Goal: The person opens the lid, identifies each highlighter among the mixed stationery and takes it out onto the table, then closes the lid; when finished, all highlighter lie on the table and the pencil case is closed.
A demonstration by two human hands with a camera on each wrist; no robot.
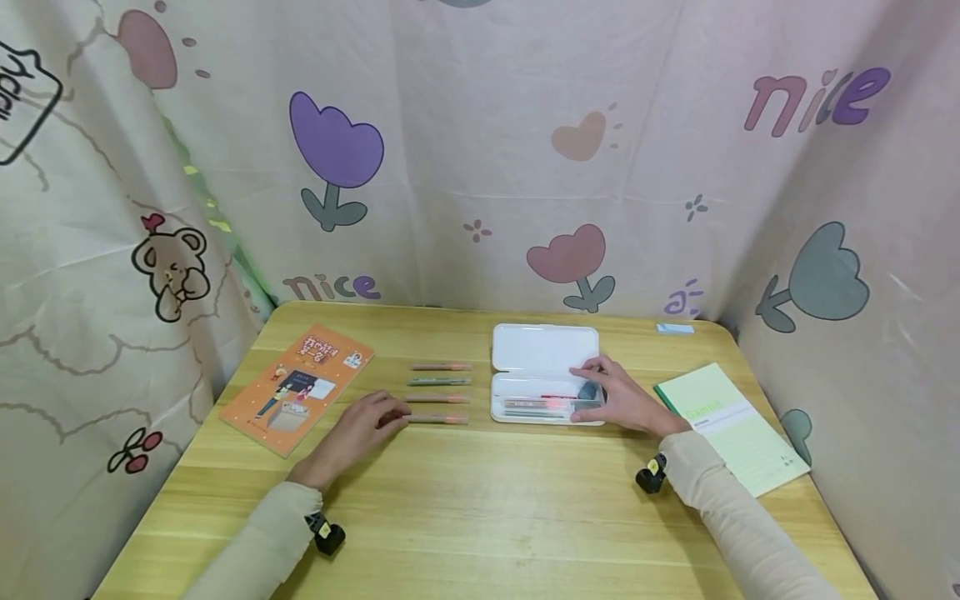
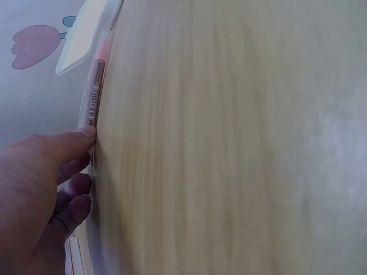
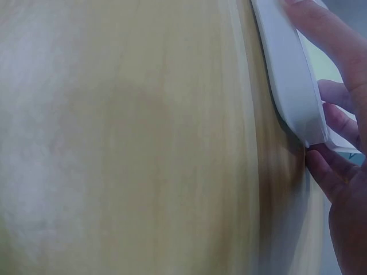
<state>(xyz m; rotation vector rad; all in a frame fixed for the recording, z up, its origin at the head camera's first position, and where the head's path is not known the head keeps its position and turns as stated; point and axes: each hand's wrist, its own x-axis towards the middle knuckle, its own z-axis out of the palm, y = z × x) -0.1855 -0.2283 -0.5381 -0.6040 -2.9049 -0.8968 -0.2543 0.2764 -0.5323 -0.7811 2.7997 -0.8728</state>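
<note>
My left hand pinches the left end of a brown pen with a pinkish-orange band, the nearest of several pens laid in a column on the table. In the left wrist view the thumb lies on this pen, with a barcode showing along its barrel. A green pen lies among the others. To the right, a white pencil case stands with its lid raised and several pens inside. My right hand grips its right end, thumb at the near side and fingers over the far side.
An orange booklet lies at the left of the wooden table. On the right is a pale green notebook, close to my right forearm. A small light-blue block sits at the back right edge. Printed curtains surround the table.
</note>
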